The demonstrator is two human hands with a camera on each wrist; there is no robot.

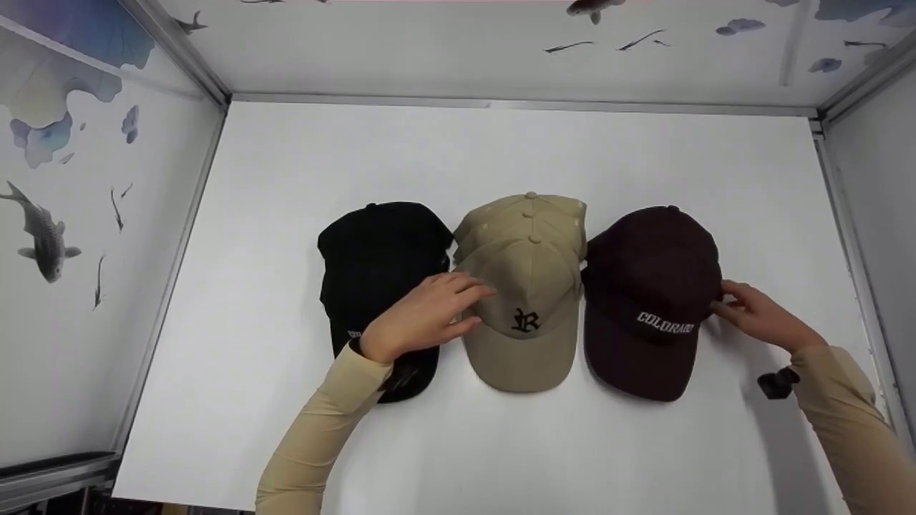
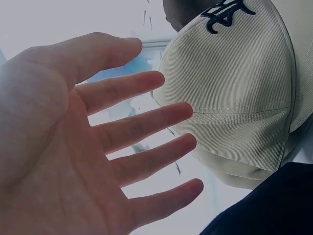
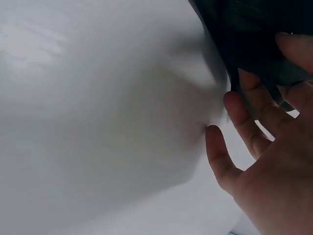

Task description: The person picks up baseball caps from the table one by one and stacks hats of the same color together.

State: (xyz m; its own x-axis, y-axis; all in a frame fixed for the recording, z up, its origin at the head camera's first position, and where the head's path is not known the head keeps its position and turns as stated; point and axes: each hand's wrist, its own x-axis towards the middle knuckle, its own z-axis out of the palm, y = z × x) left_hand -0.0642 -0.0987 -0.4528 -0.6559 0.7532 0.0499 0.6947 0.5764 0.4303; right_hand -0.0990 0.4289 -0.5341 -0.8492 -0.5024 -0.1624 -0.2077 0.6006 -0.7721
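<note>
Three groups of baseball caps lie side by side, brims toward me. On the left is a black cap (image 1: 379, 265), partly hidden behind my left forearm. The middle holds overlapping tan caps (image 1: 529, 357), the front one bearing a dark embroidered letter. At the right lies a maroon cap (image 1: 647, 272) lettered COLORADO. My left hand (image 1: 426, 311) hovers over the gap between black and tan caps, fingers spread beside the tan crown (image 2: 230, 73) in the left wrist view. My right hand (image 1: 766, 318) touches the maroon cap's right edge with loosely bent fingers (image 3: 242, 120).
The caps rest on a white tabletop (image 1: 572, 450) framed by metal rails (image 1: 401, 101). White panels (image 1: 54, 343) printed with fish and blue blotches rise at the left and back. A plain panel (image 1: 876, 186) stands at the right. A small black device (image 1: 776, 384) sits at my right wrist.
</note>
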